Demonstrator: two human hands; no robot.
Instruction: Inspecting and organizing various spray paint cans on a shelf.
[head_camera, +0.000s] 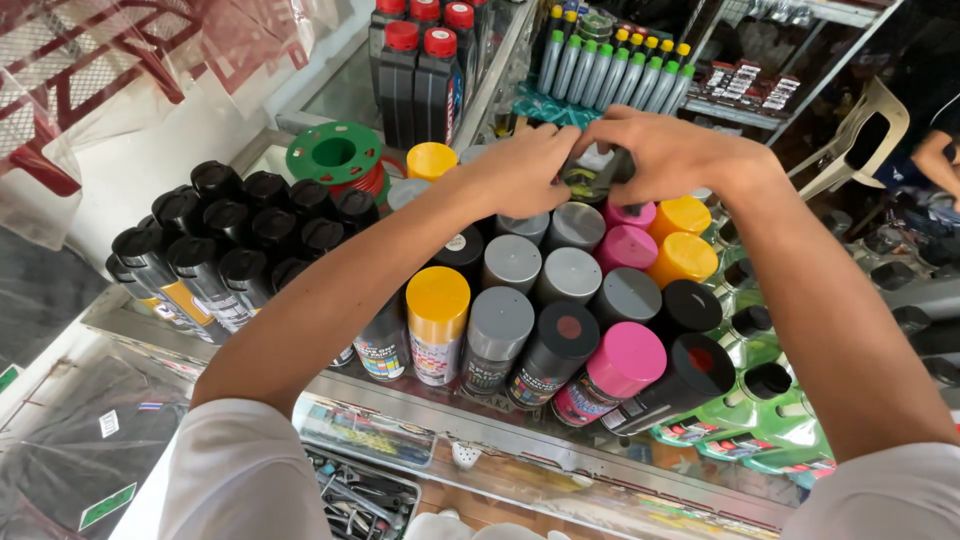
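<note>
Shop shelving fills the view: a glass-topped counter (560, 455) carries a packed block of spray cans, and wire racks behind it hold more stock. You reach both arms across the cans to the far rows. Your left hand (520, 170) and right hand (665, 155) meet there, fingers curled around a dark can (597, 172) held between them at the back of the block; the hands hide most of it, so its colour and cap are hard to read. Both hands grip it, the left from its side with knuckles up, the right wrapped over the top.

Below your forearms stand grey-capped cans (512, 262) in the middle, a yellow-capped can (437, 297) at the front, a pink-capped can (626, 358) tipped toward you at the front right, and black-capped ones (690, 305) just beside it. Two orange caps (682, 256) sit on the right, near your right wrist. A cluster of black-capped cans (235, 225) crowds the left end. Behind them lies a green spool (335, 152), and further back stand black bottles with red caps (420, 70). Slim grey cans with green and yellow tops (610, 70) line the rear shelf. Green bottles (770, 410) lie low on the right. Another person's arm (935, 155) shows at the far right edge.
</note>
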